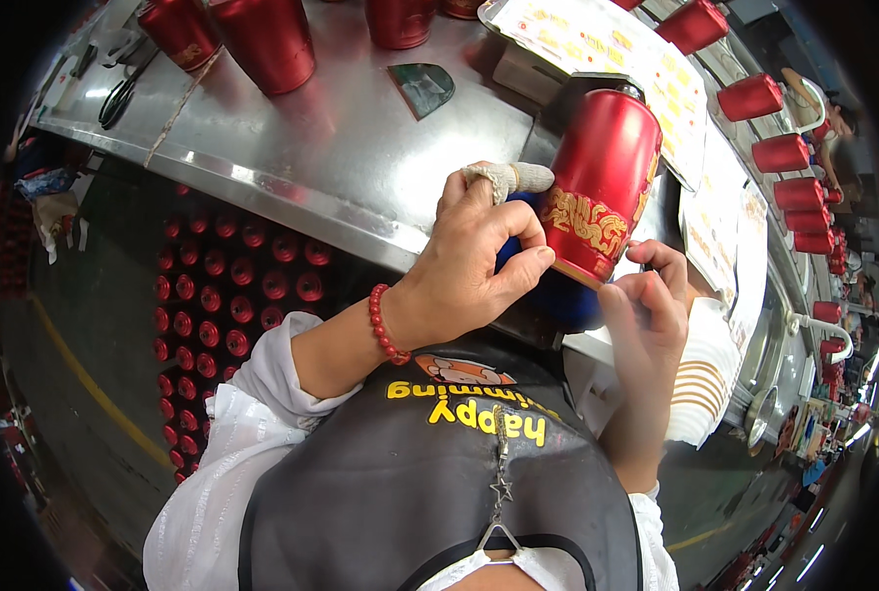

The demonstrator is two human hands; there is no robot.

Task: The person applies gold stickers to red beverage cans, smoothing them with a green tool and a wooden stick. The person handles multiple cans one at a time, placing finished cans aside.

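Note:
A shiny red metallic bottle point(607, 138) with a gold dragon-patterned band rests tilted at a dark holder by the bench edge. Below it shows a dark blue rounded surface point(565, 303). My left hand point(474, 251) is at the bottle's lower left, thumb and index finger pinched together at the rim. One finger, in a pale cloth sleeve point(520, 178), touches the bottle's side. At the lower right rim, my right hand point(654, 295) has curled fingers and a pinching thumb. A thin gold edge runs along the rim between both hands; whatever the fingertips pinch is too small to make out.
On the metal bench point(331, 148) lie a dark green angular piece point(422, 87) and more red bottles point(262, 44). Printed sheets point(646, 59) lie behind the holder. Red bottles hang in a line point(749, 97) at right. Many red pieces point(237, 295) stand below the bench.

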